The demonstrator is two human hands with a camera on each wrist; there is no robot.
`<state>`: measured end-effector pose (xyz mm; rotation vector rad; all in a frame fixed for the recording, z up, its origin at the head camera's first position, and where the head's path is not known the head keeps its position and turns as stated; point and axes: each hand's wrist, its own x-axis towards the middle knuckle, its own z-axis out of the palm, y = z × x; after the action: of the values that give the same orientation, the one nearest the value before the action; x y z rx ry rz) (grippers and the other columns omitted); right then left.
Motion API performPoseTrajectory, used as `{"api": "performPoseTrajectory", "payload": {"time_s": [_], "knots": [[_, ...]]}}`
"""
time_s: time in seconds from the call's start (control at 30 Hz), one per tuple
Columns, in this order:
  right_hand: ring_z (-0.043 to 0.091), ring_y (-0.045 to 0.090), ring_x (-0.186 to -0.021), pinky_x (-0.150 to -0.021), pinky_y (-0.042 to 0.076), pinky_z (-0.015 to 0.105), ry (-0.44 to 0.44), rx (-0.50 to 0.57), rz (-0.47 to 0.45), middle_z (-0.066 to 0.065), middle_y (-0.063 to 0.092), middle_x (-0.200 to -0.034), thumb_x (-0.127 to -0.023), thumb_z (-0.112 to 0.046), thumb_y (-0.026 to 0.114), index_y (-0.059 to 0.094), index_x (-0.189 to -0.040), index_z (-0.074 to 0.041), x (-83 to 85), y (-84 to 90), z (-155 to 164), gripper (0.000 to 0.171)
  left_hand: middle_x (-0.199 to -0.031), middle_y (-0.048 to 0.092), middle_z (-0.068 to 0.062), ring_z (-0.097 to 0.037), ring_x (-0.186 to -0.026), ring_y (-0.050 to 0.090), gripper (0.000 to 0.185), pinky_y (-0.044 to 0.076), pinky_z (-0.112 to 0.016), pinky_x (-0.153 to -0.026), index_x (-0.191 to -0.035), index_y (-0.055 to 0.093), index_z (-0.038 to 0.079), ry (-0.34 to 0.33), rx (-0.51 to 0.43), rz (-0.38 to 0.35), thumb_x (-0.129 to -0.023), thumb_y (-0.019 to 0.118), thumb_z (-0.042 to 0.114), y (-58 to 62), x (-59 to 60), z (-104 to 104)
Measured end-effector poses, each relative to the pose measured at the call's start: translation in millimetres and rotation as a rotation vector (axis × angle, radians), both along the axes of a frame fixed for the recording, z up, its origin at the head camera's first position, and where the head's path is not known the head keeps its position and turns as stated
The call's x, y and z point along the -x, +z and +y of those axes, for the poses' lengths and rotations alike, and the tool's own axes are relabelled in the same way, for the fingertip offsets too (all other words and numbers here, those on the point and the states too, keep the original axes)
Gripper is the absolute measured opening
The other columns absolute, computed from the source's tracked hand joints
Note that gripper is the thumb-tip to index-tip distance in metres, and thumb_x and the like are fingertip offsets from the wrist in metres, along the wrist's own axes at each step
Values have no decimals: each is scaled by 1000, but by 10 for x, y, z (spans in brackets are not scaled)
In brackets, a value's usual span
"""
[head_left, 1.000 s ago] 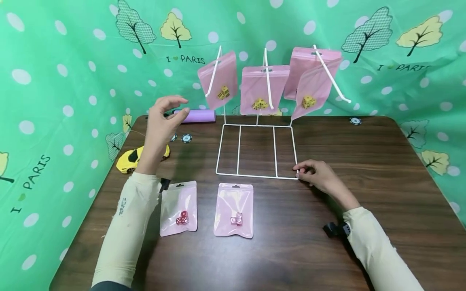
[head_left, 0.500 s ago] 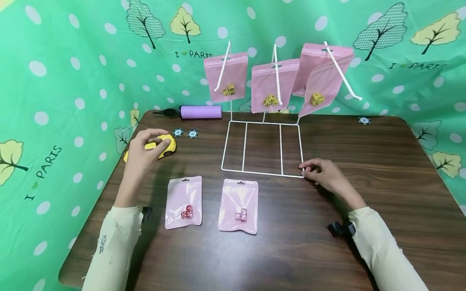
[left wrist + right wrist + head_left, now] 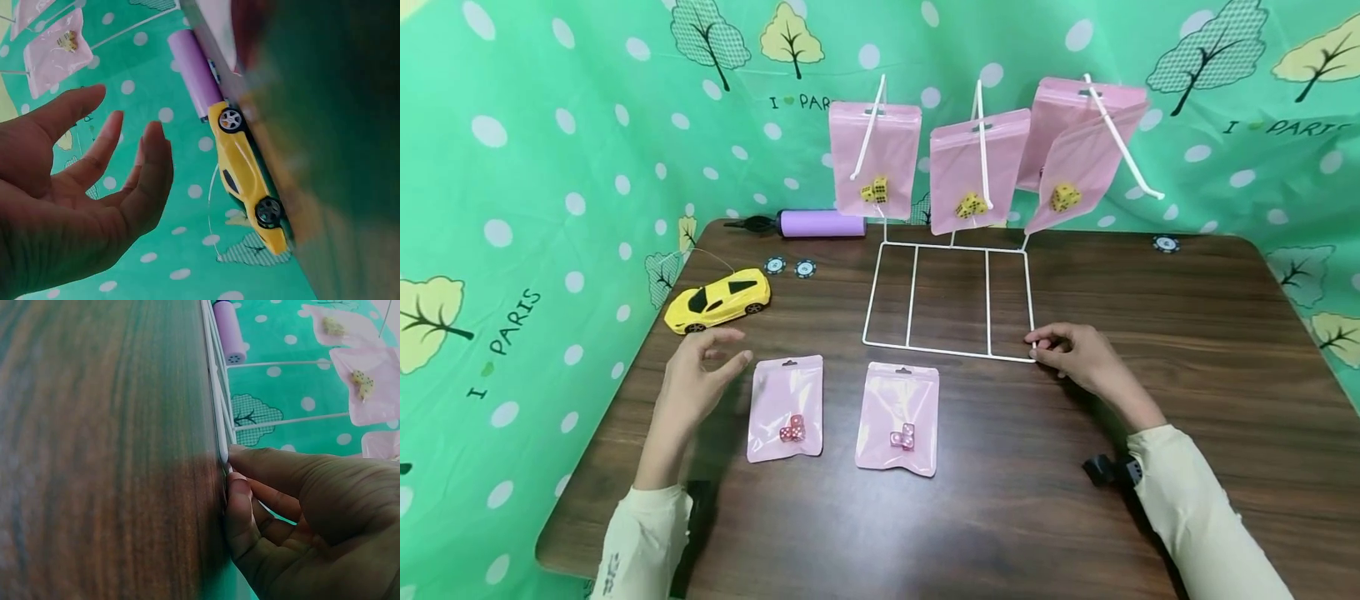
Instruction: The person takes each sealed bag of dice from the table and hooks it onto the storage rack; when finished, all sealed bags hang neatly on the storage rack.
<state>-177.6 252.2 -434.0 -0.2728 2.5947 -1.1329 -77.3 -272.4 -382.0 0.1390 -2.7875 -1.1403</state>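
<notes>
My left hand (image 3: 696,375) hovers over the table's left side with loosely bent fingers and nothing in its grasp. Just right of it lies a pink zip bag (image 3: 775,396) with red dice in it. A second pink bag (image 3: 887,400), holding pinkish dice, lies farther right. My right hand (image 3: 1078,358) pinches the front right corner of a white wire display rack (image 3: 951,352) between thumb and fingers. From the rack's three arms hang pink bags: a left bag (image 3: 853,146), a middle bag (image 3: 943,179) and overlapping bags on the right arm (image 3: 1123,146). Yellow dice show in several.
A yellow toy car (image 3: 718,302) stands beyond the left hand. Behind it lie two poker chips (image 3: 805,268) and a purple cylinder (image 3: 822,223) with a black tip. Another chip (image 3: 1166,243) is at the back right. Green patterned cloth (image 3: 587,108) encloses the table (image 3: 1187,333).
My left hand has come down and back from near the purple cylinder, past the car, toward the bag with red dice. The left hanging bag has swung to face front. My right hand keeps its pinch.
</notes>
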Motion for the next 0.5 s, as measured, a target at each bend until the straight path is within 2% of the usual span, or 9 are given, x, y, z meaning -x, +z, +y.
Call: {"api": "performPoseTrajectory", "payload": {"time_s": [0.13,0.27,0.33,0.5], "knots": [[19,60,-78,-62,55,31,0,1,-6,13,67,-105,-109,-13,67,69,-133,6,0,12,0,30,-133,63,-30,-52,-116,66,37,53,-64,-97,-134,69,-1,-23,45,-84,-101,78,14,-85,-116,15],[17,59,-77,-61,55,30,0,12,-11,12,68,-103,-109,-13,67,68,-133,8,14,9,-10,32,-130,60,-31,-47,-109,68,41,62,-51,-80,-136,66,-2,-32,42,-164,-100,79,13,-178,-213,51],[17,59,-76,-61,55,30,0,10,-7,12,67,-103,-109,-13,67,68,-133,9,18,3,-7,33,-128,60,-30,-44,-106,69,42,62,-46,-75,-136,66,-2,-35,45,-186,-99,80,13,-211,-253,69],[18,59,-77,-62,55,31,0,0,-10,12,66,-105,-110,-14,66,69,-133,6,3,4,-1,31,-124,62,-26,-40,-105,71,41,57,-48,-81,-133,68,-1,-46,70,-199,-98,82,14,-242,-315,100]]}}
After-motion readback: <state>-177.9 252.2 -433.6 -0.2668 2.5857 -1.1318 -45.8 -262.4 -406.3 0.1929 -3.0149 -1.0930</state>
